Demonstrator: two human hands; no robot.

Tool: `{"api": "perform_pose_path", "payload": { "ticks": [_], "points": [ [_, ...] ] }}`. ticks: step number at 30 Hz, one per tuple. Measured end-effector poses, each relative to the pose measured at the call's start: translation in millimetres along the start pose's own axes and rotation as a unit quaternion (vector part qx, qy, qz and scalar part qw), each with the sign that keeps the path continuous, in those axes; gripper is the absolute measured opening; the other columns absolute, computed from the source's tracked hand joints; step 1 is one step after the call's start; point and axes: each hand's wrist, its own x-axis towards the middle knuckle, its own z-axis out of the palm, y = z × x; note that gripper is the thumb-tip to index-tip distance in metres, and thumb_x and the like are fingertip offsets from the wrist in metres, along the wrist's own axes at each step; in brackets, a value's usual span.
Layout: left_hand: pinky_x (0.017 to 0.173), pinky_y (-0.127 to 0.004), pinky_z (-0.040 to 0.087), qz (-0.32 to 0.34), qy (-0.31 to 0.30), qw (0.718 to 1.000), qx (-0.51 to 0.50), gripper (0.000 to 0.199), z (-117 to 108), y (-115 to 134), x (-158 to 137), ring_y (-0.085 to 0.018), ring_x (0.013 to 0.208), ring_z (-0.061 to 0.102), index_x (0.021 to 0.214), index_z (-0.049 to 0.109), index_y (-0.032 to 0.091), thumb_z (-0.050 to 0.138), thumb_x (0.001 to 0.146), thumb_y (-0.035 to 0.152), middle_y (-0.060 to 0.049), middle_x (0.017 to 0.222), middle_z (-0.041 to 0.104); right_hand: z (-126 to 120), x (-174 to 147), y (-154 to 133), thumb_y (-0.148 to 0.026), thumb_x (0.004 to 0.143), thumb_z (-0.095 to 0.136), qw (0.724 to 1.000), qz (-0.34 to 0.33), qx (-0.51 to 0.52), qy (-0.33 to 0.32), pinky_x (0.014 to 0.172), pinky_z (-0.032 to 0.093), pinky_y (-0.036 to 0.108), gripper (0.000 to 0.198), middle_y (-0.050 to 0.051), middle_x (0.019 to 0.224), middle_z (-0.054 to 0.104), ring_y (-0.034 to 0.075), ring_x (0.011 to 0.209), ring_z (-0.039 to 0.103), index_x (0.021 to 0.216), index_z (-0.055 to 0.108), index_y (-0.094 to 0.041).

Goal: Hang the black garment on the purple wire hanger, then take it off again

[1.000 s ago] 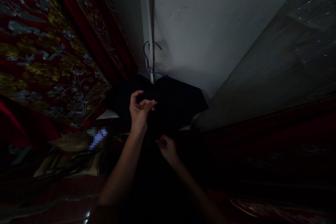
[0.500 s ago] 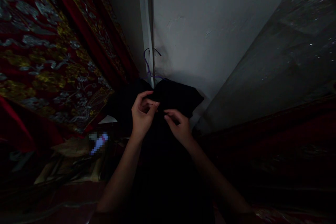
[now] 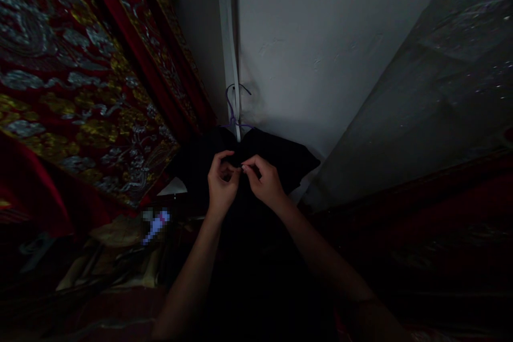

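A black garment (image 3: pixel 280 152) with short sleeves hangs on a thin purple hanger (image 3: pixel 228 98) hooked at a pale vertical strip. At its upper front, just below the neck opening, my left hand (image 3: pixel 223 186) pinches with thumb and finger. Close beside it, my right hand (image 3: pixel 266 179) also has thumb and finger pressed together, its fingertips almost meeting those of the left. Whatever sits in the two pinches is too small and dark to make out. The garment's lower part fades into darkness between my forearms.
On the left hangs red cloth (image 3: pixel 92 101) with gold and silver embroidery. Behind the garment is a pale wall (image 3: pixel 296 37), with shiny clear sheeting (image 3: pixel 452 59) to its right. A small wooden stool-like object (image 3: pixel 112 256) stands low on the left, near a blurred bluish item (image 3: pixel 157 226).
My right hand has moved left and slightly up, closing the gap to my left hand. The whole view has shifted a little, so the garment appears lower and further right.
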Motion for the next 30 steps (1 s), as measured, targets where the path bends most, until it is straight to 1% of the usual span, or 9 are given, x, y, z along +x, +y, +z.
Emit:
{"api": "perform_pose_path", "payload": {
  "ticks": [3,6,10,14,17,20,23,26,30],
  "points": [
    [0.057,-0.020,0.044,-0.004,-0.001,1.000,0.027,0.042,-1.7,-3.8,-7.9,-0.012,0.066,0.060,0.125,0.057,0.021,0.063,0.084,0.014,0.002,0.075,0.058,7.4,-2.8,-0.6,-0.026,0.095,0.052,0.999,0.002,0.032,0.018,0.075,0.049,0.029,0.013,0.004,0.087,0.069,0.017,0.081,0.065,0.091,0.063,-0.021],
    [0.061,-0.021,0.048,0.012,-0.001,0.999,0.053,0.047,-3.1,-0.4,-13.8,-0.011,0.072,0.062,0.133,0.058,0.022,0.060,0.087,0.014,-0.006,0.107,0.069,10.7,-2.7,-3.7,-0.025,0.095,0.053,0.998,-0.006,0.063,0.026,0.073,0.049,0.028,0.013,0.004,0.086,0.069,0.017,0.080,0.065,0.091,0.064,-0.021],
    [0.069,-0.025,0.055,0.010,-0.017,0.997,0.069,0.060,-2.8,-9.7,-14.6,-0.014,0.082,0.067,0.144,0.053,0.024,0.061,0.086,0.015,-0.012,0.144,0.058,6.0,0.4,-17.5,-0.025,0.095,0.054,0.992,-0.017,0.109,0.057,0.072,0.050,0.027,0.011,0.002,0.085,0.068,0.015,0.078,0.065,0.093,0.064,-0.021],
    [0.081,-0.031,0.057,-0.019,-0.031,0.996,0.076,0.065,0.5,-36.2,-30.5,-0.022,0.101,0.069,0.149,0.049,0.021,0.063,0.086,0.021,-0.012,0.143,0.060,-17.2,5.7,-44.4,-0.024,0.096,0.057,0.975,-0.020,0.160,0.153,0.067,0.050,0.025,0.009,0.000,0.082,0.065,0.012,0.072,0.064,0.096,0.065,-0.021],
    [0.073,-0.029,0.057,-0.077,-0.051,0.994,0.067,0.072,3.5,-45.9,-54.8,-0.018,0.081,0.069,0.157,0.035,0.022,0.062,0.090,0.027,-0.009,0.112,0.073,-45.4,9.0,-52.0,-0.025,0.094,0.062,0.962,-0.019,0.157,0.221,0.063,0.048,0.024,0.007,-0.001,0.077,0.063,0.011,0.067,0.062,0.092,0.068,-0.021],
    [0.076,-0.030,0.055,-0.091,-0.066,0.990,0.091,0.078,5.7,-38.0,-73.2,-0.015,0.070,0.066,0.161,0.022,0.024,0.061,0.093,0.028,0.000,0.082,0.071,-78.5,8.3,-36.9,-0.028,0.089,0.071,0.947,0.012,0.167,0.275,0.063,0.046,0.025,0.007,-0.001,0.079,0.065,0.011,0.064,0.059,0.087,0.069,-0.021],
    [0.095,-0.037,0.050,-0.039,-0.056,0.988,0.141,0.071,6.3,-23.9,-71.5,-0.020,0.095,0.067,0.158,0.030,0.027,0.062,0.094,0.030,-0.005,0.103,0.071,-112.3,-1.1,-12.7,-0.032,0.083,0.077,0.918,0.062,0.243,0.307,0.064,0.045,0.027,0.013,-0.001,0.079,0.064,0.011,0.063,0.055,0.085,0.069,-0.022],
    [0.109,-0.044,0.041,0.031,-0.002,0.983,0.179,0.063,4.5,-17.5,-48.5,-0.026,0.126,0.054,0.151,0.043,0.027,0.065,0.093,0.034,-0.013,0.137,0.056,-136.6,-21.0,3.0,-0.039,0.077,0.079,0.893,0.116,0.353,0.253,0.067,0.048,0.030,0.020,-0.001,0.073,0.060,0.014,0.067,0.056,0.081,0.067,-0.023],
    [0.113,-0.044,0.036,0.015,0.049,0.989,0.136,0.044,0.4,-19.2,-4.5,-0.028,0.133,0.049,0.133,0.064,0.024,0.066,0.091,0.037,-0.012,0.137,0.058,-136.6,-59.6,15.2,-0.041,0.071,0.079,0.833,0.190,0.473,0.215,0.079,0.055,0.031,0.023,-0.001,0.074,0.062,0.017,0.078,0.065,0.077,0.064,-0.025]
  ]
}}
